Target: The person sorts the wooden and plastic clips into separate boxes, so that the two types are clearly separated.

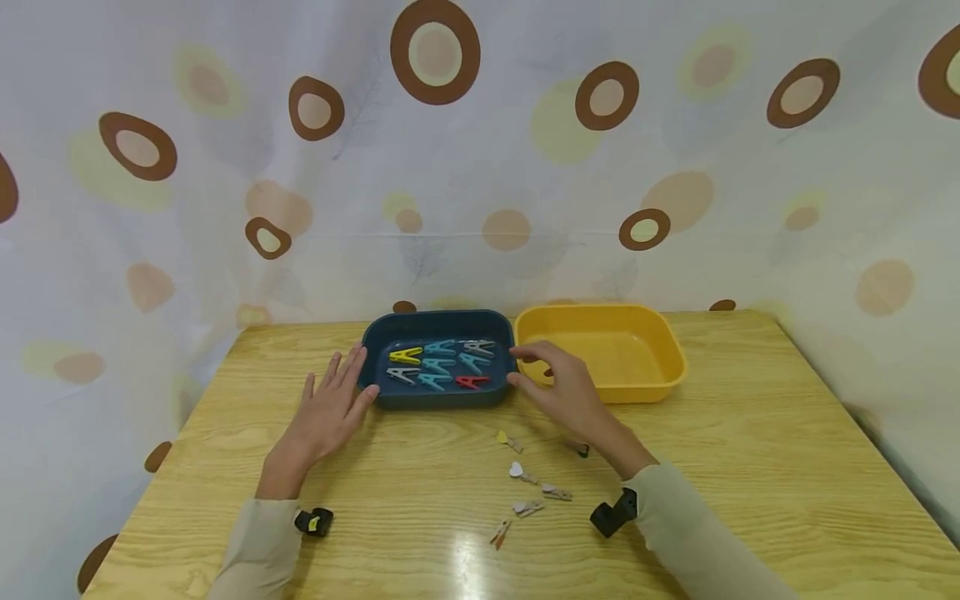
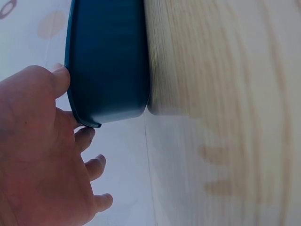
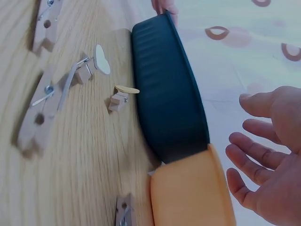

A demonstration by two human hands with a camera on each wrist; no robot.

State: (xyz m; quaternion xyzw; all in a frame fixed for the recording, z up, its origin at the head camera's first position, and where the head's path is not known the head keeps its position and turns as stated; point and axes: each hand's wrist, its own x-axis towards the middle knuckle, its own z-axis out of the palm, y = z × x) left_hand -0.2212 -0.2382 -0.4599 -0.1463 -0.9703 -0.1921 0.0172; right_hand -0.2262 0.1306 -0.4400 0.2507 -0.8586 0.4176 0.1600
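A dark blue tray [image 1: 442,402] holds several plastic clothespins: light blue ones [image 1: 437,364], a yellow one [image 1: 405,356], a red one [image 1: 472,382] and grey ones [image 1: 401,375]. At its left end my left hand [image 1: 327,417] touches the rim, fingers mostly straight; the left wrist view shows the thumb [image 2: 60,81] against the rim. My right hand [image 1: 564,392] hovers by the tray's right end, over the near side of the yellow tray [image 1: 637,393]. Its fingers are loosely bent, with nothing between them in the right wrist view.
Several small wooden clothespins lie on the table [image 1: 390,517] in front of the trays, among them one with a white heart [image 1: 516,470] and one with a yellow top [image 1: 503,437]. One is partly hidden under my right forearm. A patterned curtain [image 1: 465,167] hangs behind.
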